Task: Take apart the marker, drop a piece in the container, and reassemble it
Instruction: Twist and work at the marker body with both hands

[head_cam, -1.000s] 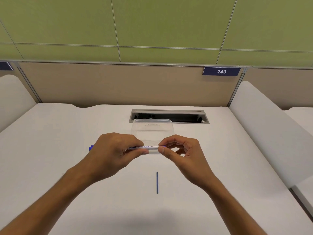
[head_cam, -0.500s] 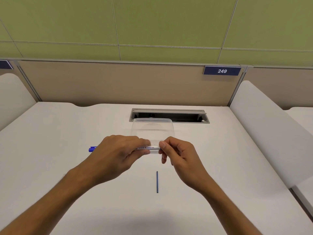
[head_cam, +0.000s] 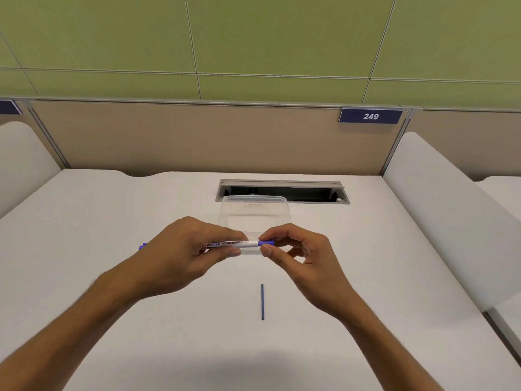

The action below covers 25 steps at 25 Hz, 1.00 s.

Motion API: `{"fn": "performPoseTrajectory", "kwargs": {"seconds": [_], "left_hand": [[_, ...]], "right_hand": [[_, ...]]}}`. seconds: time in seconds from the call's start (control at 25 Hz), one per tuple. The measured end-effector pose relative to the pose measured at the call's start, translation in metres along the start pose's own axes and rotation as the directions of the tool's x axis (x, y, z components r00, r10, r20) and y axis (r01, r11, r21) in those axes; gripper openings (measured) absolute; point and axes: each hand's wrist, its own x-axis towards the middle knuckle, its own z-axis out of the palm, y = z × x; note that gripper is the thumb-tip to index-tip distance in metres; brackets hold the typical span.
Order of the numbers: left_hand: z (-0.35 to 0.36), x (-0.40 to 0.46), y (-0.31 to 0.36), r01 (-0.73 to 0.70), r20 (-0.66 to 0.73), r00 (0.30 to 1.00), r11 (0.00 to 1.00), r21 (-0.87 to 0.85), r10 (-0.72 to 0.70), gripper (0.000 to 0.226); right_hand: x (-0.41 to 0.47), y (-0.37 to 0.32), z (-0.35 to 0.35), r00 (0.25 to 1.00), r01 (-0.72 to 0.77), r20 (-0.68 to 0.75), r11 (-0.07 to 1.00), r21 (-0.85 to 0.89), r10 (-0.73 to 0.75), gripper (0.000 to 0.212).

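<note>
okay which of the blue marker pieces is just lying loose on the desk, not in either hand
The thin blue rod, lying alone on the desk nearer the person. The other blue pieces sit on the marker: its end piece pinched by the right hand, its cap behind the left hand.

We can't see most of the marker (head_cam: 239, 244): the left hand (head_cam: 180, 255) wraps over its middle, so only a blue bit pokes out past the knuckles on the left. The small print under "WHITE BOARD" is too tiny to read. The right hand (head_cam: 296, 252) pinches the blue end piece (head_cam: 266, 243), and we can't tell if it's seated in the barrel or already loose. The container (head_cam: 255, 213) has its near edge hidden behind the marker and fingers. Both forearms run off the bottom edge.
</note>
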Motion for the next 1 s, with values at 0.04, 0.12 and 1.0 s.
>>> {"fn": "performPoseTrajectory", "kwargs": {"seconds": [0.04, 0.12, 1.0], "left_hand": [[0.0, 0.0, 0.0, 0.002, 0.007, 1.0, 1.0, 0.017, -0.002, 0.022], [0.0, -0.002, 0.001, 0.006, 0.009, 1.0, 0.998, 0.056, -0.007, 0.022], [-0.001, -0.006, 0.01, -0.057, -0.091, 0.992, 0.961, 0.269, 0.084, 0.016]], "right_hand": [[-0.001, 0.0, 0.0, 1.0, -0.015, 0.001, 1.0, 0.015, 0.015, 0.014], [-0.001, 0.0, 0.001, 0.998, -0.06, -0.003, 0.998, 0.026, 0.061, 0.023], [0.001, -0.003, 0.003, 0.992, -0.123, -0.018, 0.982, 0.141, 0.126, 0.027]]}}
